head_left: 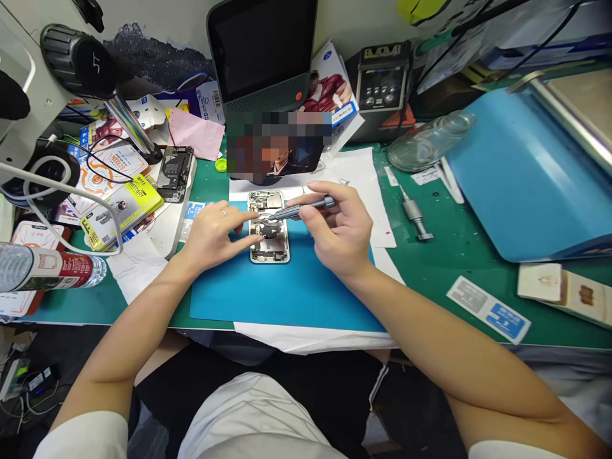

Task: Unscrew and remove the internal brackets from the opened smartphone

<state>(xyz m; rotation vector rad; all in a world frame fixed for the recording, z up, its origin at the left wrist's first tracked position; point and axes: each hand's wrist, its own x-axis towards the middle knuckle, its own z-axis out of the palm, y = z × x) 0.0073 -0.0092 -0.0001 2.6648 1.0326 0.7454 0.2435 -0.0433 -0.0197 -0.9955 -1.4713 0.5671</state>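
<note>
Pinching screwdriver (pixel 292 211); right hand (pixel 343 231) half-curled

The left hand (pixel 210 236) touched the opened phone (pixel 274 236) on the blue mat (pixel 287 294); the right hand (pixel 345 233) held a screwdriver (pixel 292 211).

Fairly bright, even light, seemingly from overhead, spreads over the mat (pixel 287 293) with only soft shadows. Glints run along the metal post (pixel 129 122) and the glass jar (pixel 421 145). The floor (pixel 64 347) sinks into dimness. Wide-angle distortion splays the desk (pixel 415 274) toward the edges. The phone (pixel 275 247) looks reasonably sharp, its smallest parts unreadable.
</note>
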